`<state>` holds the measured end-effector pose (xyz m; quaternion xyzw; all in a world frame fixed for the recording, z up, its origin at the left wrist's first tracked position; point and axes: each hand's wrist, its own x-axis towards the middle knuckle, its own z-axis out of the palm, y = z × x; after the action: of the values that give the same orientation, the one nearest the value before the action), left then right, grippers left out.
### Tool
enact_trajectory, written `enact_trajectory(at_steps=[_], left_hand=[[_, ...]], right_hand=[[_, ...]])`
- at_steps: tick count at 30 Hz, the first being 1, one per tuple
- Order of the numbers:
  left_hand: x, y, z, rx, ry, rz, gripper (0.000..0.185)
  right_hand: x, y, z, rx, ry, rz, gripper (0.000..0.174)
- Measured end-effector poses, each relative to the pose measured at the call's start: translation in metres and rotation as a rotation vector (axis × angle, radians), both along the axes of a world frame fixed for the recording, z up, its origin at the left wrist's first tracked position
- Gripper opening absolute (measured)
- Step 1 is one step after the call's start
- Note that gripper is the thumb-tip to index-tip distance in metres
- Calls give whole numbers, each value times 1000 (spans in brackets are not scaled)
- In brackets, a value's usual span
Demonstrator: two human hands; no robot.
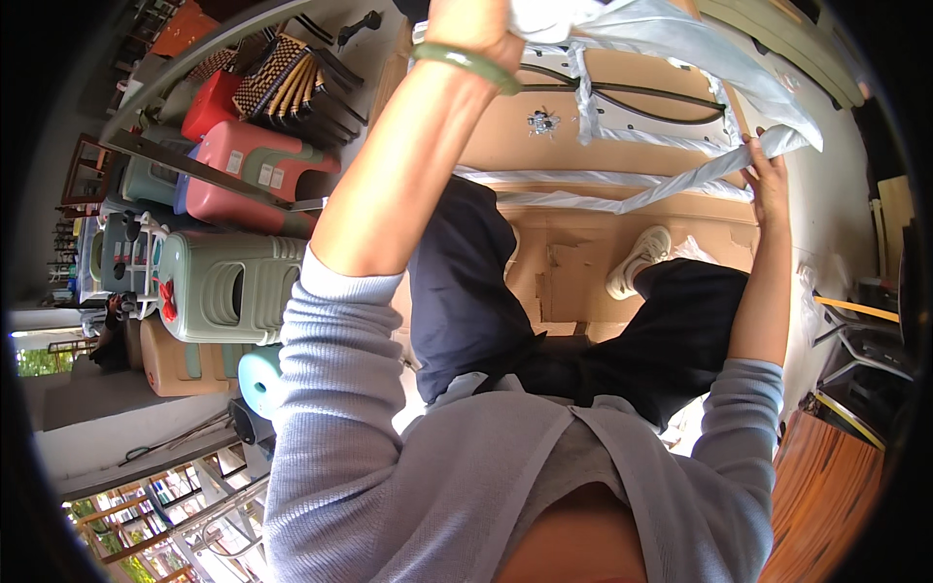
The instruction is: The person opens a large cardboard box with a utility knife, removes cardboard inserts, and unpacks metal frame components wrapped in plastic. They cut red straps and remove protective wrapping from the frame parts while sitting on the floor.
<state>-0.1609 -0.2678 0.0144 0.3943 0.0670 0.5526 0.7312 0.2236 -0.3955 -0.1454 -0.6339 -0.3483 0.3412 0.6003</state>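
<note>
At the top edge, my left hand point(474, 25), with a green bangle at its wrist, is at a bunched length of white foam wrapping point(656, 29); its fingers are partly cut off. On the right, my right hand point(765, 164) pinches a twisted strip of the same wrapping, which sags toward the middle. Below them a flat panel with dark curved metal rods point(634, 109) and foam-wrapped edges lies on cardboard point(496, 138). A small heap of metal hardware point(543, 122) sits on the cardboard.
Stacked plastic stools, pink point(255, 171) and grey-green point(219, 284), stand at the left beside stacked woven chairs point(280, 80). A metal bar point(204, 171) crosses before them. A wood-grain board point(824, 488) is at lower right. My shoes rest on cardboard.
</note>
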Motion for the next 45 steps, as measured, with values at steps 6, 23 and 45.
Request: enact_trajectory(at_steps=[6,23,45], left_hand=[[-40,-5,-46,-216,73,75,15],[-35,-20,-126,-226,354,11,32],[200,95,-68,882,1682,-446,62]], right_hand=[[-12,9,-12,-21,-42,-107,38],[-23,38,-50,-117,-171,-81,32],[-29,32,-33,-138,-383,-196,33]])
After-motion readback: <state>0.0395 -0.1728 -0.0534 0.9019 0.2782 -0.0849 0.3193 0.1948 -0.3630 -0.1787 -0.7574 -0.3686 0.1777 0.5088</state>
